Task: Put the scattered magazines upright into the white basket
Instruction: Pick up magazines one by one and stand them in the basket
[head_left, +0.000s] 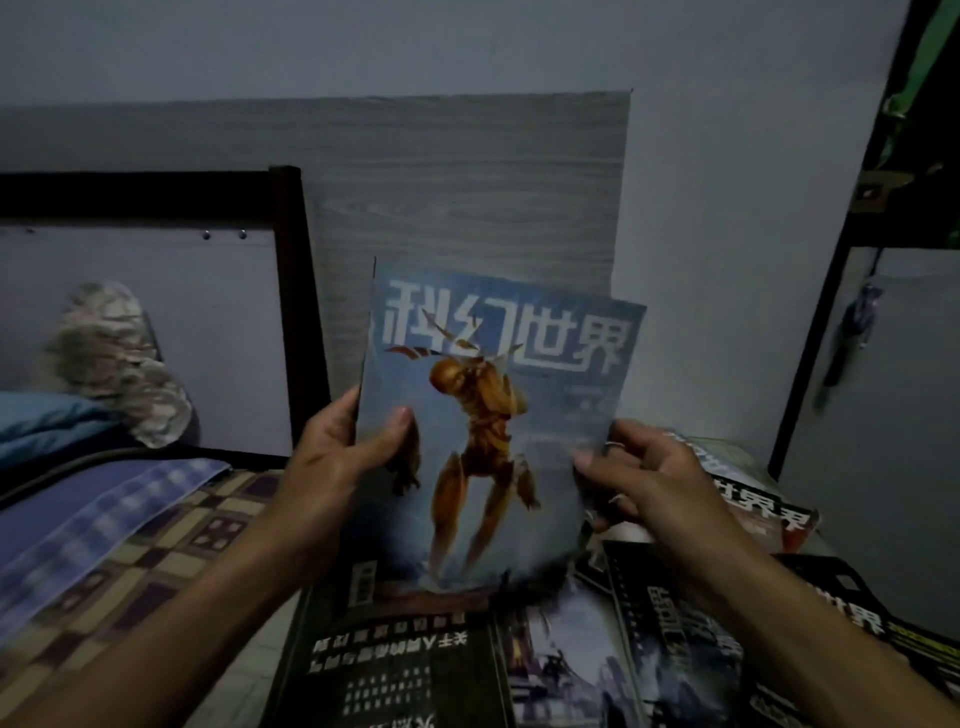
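The room is dim. A grey wood-grain panel (467, 176) stands against the pale wall behind, and to its left runs a dark bed frame (288, 260) with a white board inside it. On the bed lie a checked cover (156, 525), a blue striped cloth (104, 509) and a crumpled camouflage-patterned bundle (119, 364). A dark upright post (831, 270) borders the right side, with a tassel (852, 332) hanging on the pale panel beyond it.

The low surface near the camera is covered with scattered magazines (561, 670), overlapping and lying flat, most with their titles upside down to the viewer; more of them fan out to the right (763, 509).

One blue magazine (493, 415), showing an orange armoured figure under large white characters, is held upright above the pile, its lower edge blurred. The left hand (343, 457) grips its left edge, thumb across the cover and fingers behind. The right hand (644, 478) holds the right edge, thumb on the front, fingers curled; a ring shows on one finger. Both forearms reach in from the bottom corners.
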